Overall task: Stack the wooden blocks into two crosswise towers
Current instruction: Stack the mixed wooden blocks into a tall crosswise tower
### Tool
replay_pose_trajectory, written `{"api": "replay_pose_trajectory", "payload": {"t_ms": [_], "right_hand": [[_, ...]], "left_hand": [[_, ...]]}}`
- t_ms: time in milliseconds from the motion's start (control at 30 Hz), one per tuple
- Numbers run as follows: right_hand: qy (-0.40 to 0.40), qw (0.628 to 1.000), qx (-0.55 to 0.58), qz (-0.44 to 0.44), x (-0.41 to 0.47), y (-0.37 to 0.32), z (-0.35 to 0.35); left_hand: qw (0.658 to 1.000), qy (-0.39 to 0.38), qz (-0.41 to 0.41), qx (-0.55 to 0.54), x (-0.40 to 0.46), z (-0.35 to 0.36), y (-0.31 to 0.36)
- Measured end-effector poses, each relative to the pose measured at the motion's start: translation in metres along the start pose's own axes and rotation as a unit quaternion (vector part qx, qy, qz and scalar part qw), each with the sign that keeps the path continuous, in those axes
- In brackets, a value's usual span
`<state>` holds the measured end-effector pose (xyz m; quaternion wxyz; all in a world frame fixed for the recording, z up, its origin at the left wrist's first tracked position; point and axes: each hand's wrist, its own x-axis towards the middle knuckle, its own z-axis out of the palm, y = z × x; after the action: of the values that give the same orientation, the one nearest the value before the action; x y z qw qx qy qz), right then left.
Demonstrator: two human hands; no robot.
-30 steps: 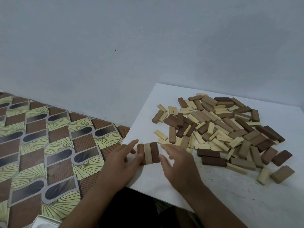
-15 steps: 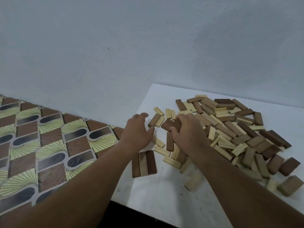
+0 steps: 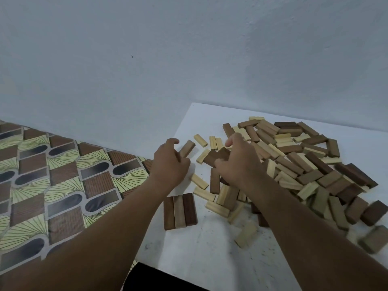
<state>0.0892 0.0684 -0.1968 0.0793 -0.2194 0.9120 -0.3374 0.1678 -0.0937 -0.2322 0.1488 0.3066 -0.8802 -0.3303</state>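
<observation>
The left hand (image 3: 169, 163) curls round a brown block (image 3: 186, 148); the right hand (image 3: 238, 162) pinches a dark block (image 3: 216, 157). Either forearm could scatter the base row (image 3: 180, 211) (three loose blocks) behind the fingers.

The right hand (image 3: 237, 162) hides its own fingertips and part of the dark block (image 3: 214, 157) beneath it, blocks at the lower right (image 3: 373, 241) are blurred, and both forearms run off the bottom edge.
</observation>
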Motion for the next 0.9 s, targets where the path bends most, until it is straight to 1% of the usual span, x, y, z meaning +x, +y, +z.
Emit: {"api": "replay_pose_trajectory", "payload": {"t_ms": [100, 200, 333, 400, 433, 533, 600, 700, 833, 900], "right_hand": [[-0.028, 0.996, -0.070, -0.040, -0.015, -0.005, 0.010], [-0.043, 0.987, -0.149, -0.030, -0.024, -0.004, 0.021], [-0.023, 0.985, -0.165, -0.034, -0.023, -0.006, 0.028], [-0.016, 0.988, -0.149, -0.032, -0.025, -0.009, 0.028], [-0.011, 0.993, -0.119, -0.021, -0.025, -0.010, 0.028], [0.006, 0.999, 0.028, 0.032, -0.034, -0.011, 0.022], [0.022, 0.996, 0.075, 0.040, -0.047, -0.013, 0.013], [0.002, 0.994, 0.101, 0.040, -0.078, -0.016, 0.000], [-0.049, 0.997, 0.046, 0.034, -0.127, -0.008, 0.003], [-0.066, 0.996, 0.040, 0.043, -0.142, 0.001, 0.012]], "left_hand": [[1.000, 0.013, 0.007, 0.002, -0.019, -0.010, -0.002], [0.999, 0.024, -0.004, -0.025, -0.044, -0.020, -0.002], [0.996, 0.047, -0.029, -0.064, -0.077, -0.028, -0.010], [0.996, 0.051, -0.025, -0.069, -0.092, -0.030, -0.014], [0.996, 0.052, -0.019, -0.068, -0.099, -0.030, -0.016], [0.996, 0.051, -0.004, -0.073, -0.120, -0.033, -0.016], [0.996, 0.049, 0.006, -0.078, -0.134, -0.036, -0.015], [0.995, 0.048, 0.012, -0.089, -0.155, -0.035, -0.012], [0.994, 0.020, 0.040, -0.101, -0.181, -0.027, -0.016], [0.994, 0.012, 0.055, -0.092, -0.190, -0.022, -0.019]]}}
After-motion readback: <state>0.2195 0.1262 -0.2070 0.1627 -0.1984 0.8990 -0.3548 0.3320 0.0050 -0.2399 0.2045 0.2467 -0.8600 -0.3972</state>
